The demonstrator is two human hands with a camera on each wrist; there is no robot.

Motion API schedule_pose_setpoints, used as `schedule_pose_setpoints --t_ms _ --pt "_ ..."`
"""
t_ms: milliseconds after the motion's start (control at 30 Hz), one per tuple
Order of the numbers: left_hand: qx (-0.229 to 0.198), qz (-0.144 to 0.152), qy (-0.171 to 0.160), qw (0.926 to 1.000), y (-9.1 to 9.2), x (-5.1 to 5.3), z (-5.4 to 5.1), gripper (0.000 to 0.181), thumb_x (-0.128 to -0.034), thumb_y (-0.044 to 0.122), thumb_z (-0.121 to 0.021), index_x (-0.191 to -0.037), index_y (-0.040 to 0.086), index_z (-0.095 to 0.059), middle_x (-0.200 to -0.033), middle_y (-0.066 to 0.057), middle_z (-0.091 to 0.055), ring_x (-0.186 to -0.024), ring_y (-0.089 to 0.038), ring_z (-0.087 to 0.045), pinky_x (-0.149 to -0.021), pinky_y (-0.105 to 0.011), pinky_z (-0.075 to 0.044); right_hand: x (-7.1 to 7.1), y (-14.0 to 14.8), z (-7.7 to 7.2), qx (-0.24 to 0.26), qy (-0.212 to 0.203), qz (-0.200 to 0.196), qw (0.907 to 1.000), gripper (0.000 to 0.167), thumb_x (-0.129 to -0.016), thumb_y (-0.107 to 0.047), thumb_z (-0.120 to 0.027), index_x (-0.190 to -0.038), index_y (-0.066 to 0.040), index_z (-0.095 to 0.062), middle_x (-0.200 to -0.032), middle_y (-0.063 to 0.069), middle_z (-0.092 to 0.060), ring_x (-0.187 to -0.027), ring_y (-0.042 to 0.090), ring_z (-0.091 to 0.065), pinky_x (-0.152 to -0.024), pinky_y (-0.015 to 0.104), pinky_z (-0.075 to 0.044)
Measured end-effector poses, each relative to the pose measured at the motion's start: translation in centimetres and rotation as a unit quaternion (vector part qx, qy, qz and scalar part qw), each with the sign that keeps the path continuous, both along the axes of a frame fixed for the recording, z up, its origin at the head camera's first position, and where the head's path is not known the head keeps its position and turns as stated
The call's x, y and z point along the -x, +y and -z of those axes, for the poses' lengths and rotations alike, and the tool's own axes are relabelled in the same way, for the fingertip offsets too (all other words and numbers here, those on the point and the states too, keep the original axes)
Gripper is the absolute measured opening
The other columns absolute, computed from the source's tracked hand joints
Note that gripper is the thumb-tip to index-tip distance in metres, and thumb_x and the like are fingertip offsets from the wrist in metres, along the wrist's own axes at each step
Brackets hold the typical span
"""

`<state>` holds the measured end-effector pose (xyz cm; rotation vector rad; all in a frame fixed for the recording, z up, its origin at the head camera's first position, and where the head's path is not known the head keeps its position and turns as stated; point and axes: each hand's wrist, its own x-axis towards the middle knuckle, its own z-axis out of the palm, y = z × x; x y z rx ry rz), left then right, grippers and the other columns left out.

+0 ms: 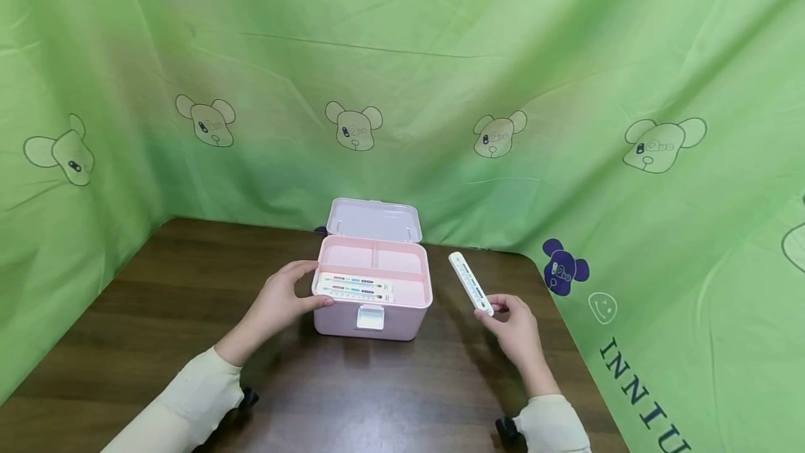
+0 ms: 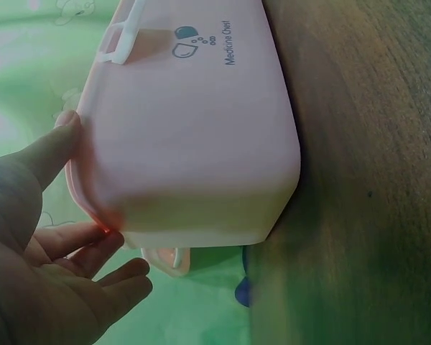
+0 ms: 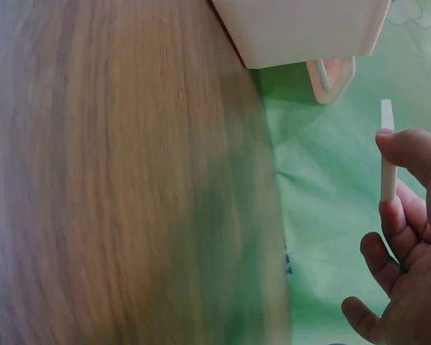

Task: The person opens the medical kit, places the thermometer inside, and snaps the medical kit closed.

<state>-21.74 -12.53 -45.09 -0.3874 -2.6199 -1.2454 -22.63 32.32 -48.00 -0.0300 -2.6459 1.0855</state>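
A pink medicine chest (image 1: 377, 321), printed "Medicine Chest" on its front, stands on the table with its lid (image 1: 375, 219) raised at the back. My left hand (image 1: 284, 298) holds its front left corner, thumb on the front rim and fingers at the side. Two slim white printed cases (image 1: 352, 287) lie in the front compartment. To the right of the chest, my right hand (image 1: 517, 327) pinches another slim white case (image 1: 470, 282) by its near end, between thumb and fingers. Only its narrow edge (image 3: 388, 169) shows in the right wrist view. Its contents cannot be seen.
The chest's tray has two rear compartments (image 1: 348, 252) split by a divider. A white latch (image 1: 370, 317) is on its front. The brown wooden table (image 1: 189, 285) ends at a green printed cloth (image 1: 415, 89) behind and at the sides.
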Motion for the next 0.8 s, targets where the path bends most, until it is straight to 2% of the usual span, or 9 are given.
schedule_pose_setpoints --t_ms 100,367,467,633,800 --pt "-0.001 0.0 0.0 1.0 0.0 0.0 0.1 0.076 -0.0766 0.039 -0.091 -0.138 0.004 -0.063 -0.142 -0.016 -0.06 -0.134 -0.037 -0.055 -0.11 -0.057 -0.045 0.0 0.4 -0.4 -0.017 0.017 -0.018 0.9996 0.035 -0.084 -0.024 -0.087 -0.111 -0.006 -0.073 -0.103 0.01 -0.067 -0.1 0.027 -0.058 -0.085 0.033 -0.042" --pt "0.002 0.005 0.003 1.0 -0.1 0.1 0.1 0.075 -0.0776 0.038 -0.091 -0.139 0.004 -0.063 -0.143 -0.017 -0.059 -0.135 -0.038 -0.054 -0.111 -0.057 -0.044 -0.6 0.9 -2.2 -0.041 0.047 -0.072 0.9954 0.03 -0.084 -0.023 -0.086 -0.109 -0.011 -0.074 -0.099 0.004 -0.066 -0.099 0.019 -0.054 -0.085 0.027 -0.039" --pt "0.004 0.003 0.004 1.0 0.0 0.2 0.2 0.076 -0.0777 0.039 -0.09 -0.139 0.004 -0.063 -0.143 -0.017 -0.059 -0.135 -0.037 -0.054 -0.111 -0.057 -0.044 -0.6 1.0 -3.0 -0.051 0.061 -0.095 0.9923 0.029 -0.084 -0.019 -0.086 -0.108 -0.011 -0.074 -0.099 0.004 -0.065 -0.099 0.02 -0.054 -0.085 0.026 -0.038" --pt "0.006 0.003 0.006 1.0 0.0 0.1 0.1 0.076 -0.0778 0.039 -0.09 -0.139 0.003 -0.063 -0.143 -0.017 -0.06 -0.135 -0.037 -0.054 -0.111 -0.057 -0.044 -0.3 1.1 -4.3 -0.067 0.058 -0.134 0.987 0.03 -0.083 -0.017 -0.086 -0.11 -0.013 -0.072 -0.099 0.0 -0.065 -0.099 0.019 -0.054 -0.087 0.03 -0.041" --pt "0.007 0.004 0.005 1.0 -0.1 -0.1 0.1 0.076 -0.0784 0.038 -0.09 -0.14 0.003 -0.062 -0.143 -0.017 -0.06 -0.135 -0.038 -0.054 -0.111 -0.057 -0.045 0.2 0.9 -5.8 -0.077 0.051 -0.189 0.9777 0.029 -0.084 -0.018 -0.085 -0.109 -0.019 -0.071 -0.101 -0.007 -0.065 -0.104 0.012 -0.053 -0.095 0.033 -0.041"
